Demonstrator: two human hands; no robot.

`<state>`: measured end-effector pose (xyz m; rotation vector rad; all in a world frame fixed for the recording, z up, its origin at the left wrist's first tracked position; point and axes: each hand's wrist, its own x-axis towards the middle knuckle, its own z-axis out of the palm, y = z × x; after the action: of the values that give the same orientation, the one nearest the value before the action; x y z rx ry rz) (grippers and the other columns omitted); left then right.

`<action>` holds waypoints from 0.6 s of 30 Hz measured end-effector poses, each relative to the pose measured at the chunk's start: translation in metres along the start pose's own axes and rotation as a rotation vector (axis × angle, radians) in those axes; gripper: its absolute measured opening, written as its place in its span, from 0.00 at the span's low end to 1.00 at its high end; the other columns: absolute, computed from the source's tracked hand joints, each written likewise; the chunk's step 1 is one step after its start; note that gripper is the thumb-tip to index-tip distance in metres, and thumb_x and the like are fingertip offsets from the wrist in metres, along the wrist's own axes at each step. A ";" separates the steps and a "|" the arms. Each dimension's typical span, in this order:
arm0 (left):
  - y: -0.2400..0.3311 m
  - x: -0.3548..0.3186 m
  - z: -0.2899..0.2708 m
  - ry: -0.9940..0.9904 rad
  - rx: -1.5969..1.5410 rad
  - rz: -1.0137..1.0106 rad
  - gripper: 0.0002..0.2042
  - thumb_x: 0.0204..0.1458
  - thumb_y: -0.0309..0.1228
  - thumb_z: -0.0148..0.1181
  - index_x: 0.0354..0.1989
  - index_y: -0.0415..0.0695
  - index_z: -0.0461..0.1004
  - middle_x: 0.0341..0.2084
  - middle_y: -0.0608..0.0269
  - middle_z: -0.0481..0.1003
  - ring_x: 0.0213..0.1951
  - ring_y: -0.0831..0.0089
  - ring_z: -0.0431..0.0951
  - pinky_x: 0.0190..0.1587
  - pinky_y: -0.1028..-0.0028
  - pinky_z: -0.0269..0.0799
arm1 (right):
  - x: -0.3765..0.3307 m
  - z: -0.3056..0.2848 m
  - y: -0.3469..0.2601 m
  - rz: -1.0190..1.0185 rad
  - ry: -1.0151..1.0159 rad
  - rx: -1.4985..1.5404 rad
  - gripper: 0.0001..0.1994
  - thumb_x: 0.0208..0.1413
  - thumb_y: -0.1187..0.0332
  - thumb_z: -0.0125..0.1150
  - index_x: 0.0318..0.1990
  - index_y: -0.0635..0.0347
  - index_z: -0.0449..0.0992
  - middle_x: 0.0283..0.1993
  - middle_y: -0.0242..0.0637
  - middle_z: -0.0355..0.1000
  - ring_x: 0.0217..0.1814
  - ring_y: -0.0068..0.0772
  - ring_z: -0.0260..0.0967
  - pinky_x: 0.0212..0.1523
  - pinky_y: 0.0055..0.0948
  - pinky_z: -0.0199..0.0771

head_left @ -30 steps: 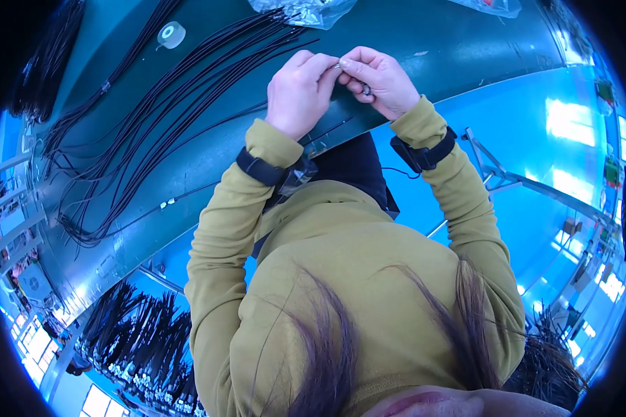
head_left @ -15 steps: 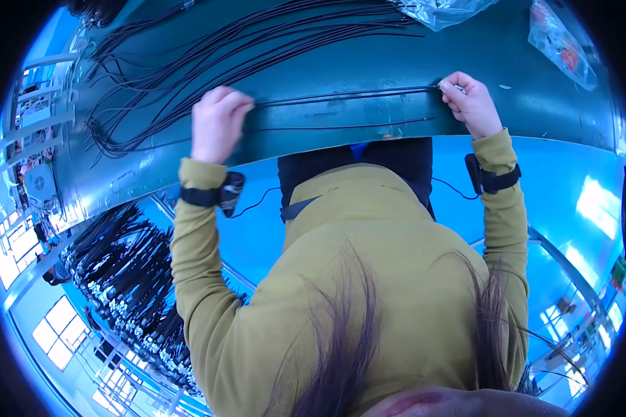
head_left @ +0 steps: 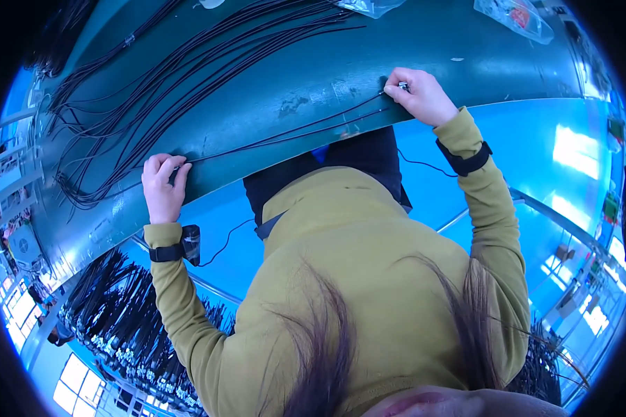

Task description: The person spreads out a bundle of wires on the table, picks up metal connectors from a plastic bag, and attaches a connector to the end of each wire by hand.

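Blk cable [head_left: 327, 117], v. thin, approx. straight.

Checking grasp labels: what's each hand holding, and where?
Right hand: black cable, at its right end, plus a small shiny piece. Left hand: apparently pinching that cable farther left; contact unclear.

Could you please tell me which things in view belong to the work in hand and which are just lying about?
Seemingly in use:
left hand and right hand, with a cable running between;
shiny part at the right hand;
similar loose cables, probably.

Seemingly just lying about:
clear bag with something red;
other clear bag, partly out of frame.
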<state>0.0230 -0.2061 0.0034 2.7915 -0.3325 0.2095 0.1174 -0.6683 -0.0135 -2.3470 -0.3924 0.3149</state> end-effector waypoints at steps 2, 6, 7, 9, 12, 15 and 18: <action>-0.002 -0.001 0.004 0.013 -0.058 -0.024 0.06 0.42 0.26 0.66 0.30 0.42 0.77 0.30 0.61 0.71 0.36 0.62 0.71 0.38 0.68 0.68 | -0.005 -0.003 -0.005 0.034 -0.041 -0.020 0.07 0.54 0.67 0.57 0.35 0.61 0.76 0.30 0.43 0.74 0.31 0.43 0.72 0.34 0.33 0.72; -0.003 -0.003 0.004 0.024 -0.104 -0.050 0.07 0.42 0.26 0.66 0.30 0.42 0.77 0.29 0.60 0.70 0.36 0.62 0.71 0.38 0.68 0.68 | -0.016 0.008 -0.008 -0.118 0.200 0.019 0.07 0.56 0.70 0.57 0.40 0.61 0.75 0.28 0.39 0.72 0.28 0.33 0.68 0.30 0.27 0.69; -0.002 -0.003 0.005 0.027 -0.113 -0.057 0.07 0.42 0.25 0.66 0.30 0.42 0.77 0.29 0.60 0.70 0.36 0.62 0.71 0.38 0.68 0.68 | -0.018 0.010 -0.010 -0.118 0.199 0.020 0.07 0.56 0.70 0.57 0.40 0.61 0.75 0.28 0.39 0.72 0.28 0.33 0.68 0.30 0.27 0.69; -0.002 -0.004 0.006 0.028 -0.115 -0.065 0.07 0.41 0.25 0.66 0.30 0.42 0.77 0.29 0.60 0.70 0.36 0.62 0.71 0.38 0.67 0.68 | -0.023 0.014 -0.017 -0.330 0.219 -0.135 0.10 0.55 0.69 0.59 0.44 0.61 0.74 0.28 0.39 0.71 0.28 0.37 0.68 0.30 0.29 0.70; -0.004 -0.002 0.008 0.028 -0.116 -0.073 0.07 0.41 0.25 0.66 0.30 0.42 0.77 0.29 0.60 0.70 0.36 0.62 0.71 0.39 0.67 0.68 | -0.035 0.036 -0.030 -0.437 0.201 -0.323 0.13 0.54 0.69 0.59 0.46 0.62 0.73 0.28 0.39 0.70 0.28 0.39 0.68 0.30 0.31 0.70; -0.007 -0.001 0.006 0.040 -0.073 -0.022 0.07 0.44 0.24 0.65 0.32 0.42 0.77 0.31 0.59 0.71 0.36 0.64 0.72 0.37 0.70 0.69 | -0.037 0.050 -0.036 -0.457 0.141 -0.539 0.14 0.52 0.70 0.58 0.46 0.64 0.72 0.28 0.38 0.68 0.29 0.40 0.68 0.30 0.32 0.71; -0.012 0.002 0.009 0.069 -0.074 -0.008 0.06 0.42 0.26 0.66 0.30 0.44 0.77 0.30 0.60 0.71 0.36 0.62 0.72 0.37 0.68 0.68 | -0.021 0.041 -0.033 -0.529 0.108 -0.701 0.16 0.48 0.73 0.56 0.47 0.65 0.70 0.28 0.37 0.66 0.29 0.37 0.67 0.30 0.31 0.71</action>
<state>0.0288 -0.1988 -0.0084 2.7047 -0.3063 0.2854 0.0779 -0.6277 -0.0166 -2.7702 -1.1931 -0.2477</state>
